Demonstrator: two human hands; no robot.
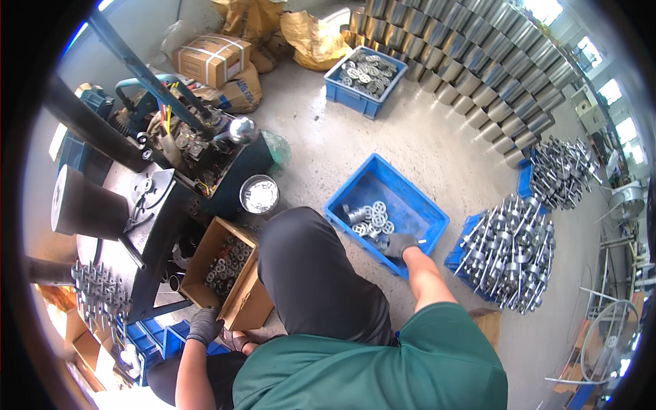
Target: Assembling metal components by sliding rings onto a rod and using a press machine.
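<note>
My right hand (401,245), in a grey glove, reaches down into a blue plastic crate (422,198) on the floor in front of me. Its fingers curl at the near end of a small heap of spoked metal wheels (375,216); what they hold is hidden. Gloved as well, my left hand (203,326) is closed on the near corner of an open cardboard box (249,309) beside my left leg. Many small ring-shaped metal parts (227,268) lie in that box.
A round tin (260,195) stands by a machine (198,147) at left. Ahead is another blue crate (352,95) of metal wheels. Stacked metal cylinders (471,65) fill the back right. Rodded metal parts (509,253) are heaped at right; more (101,292) stand at left.
</note>
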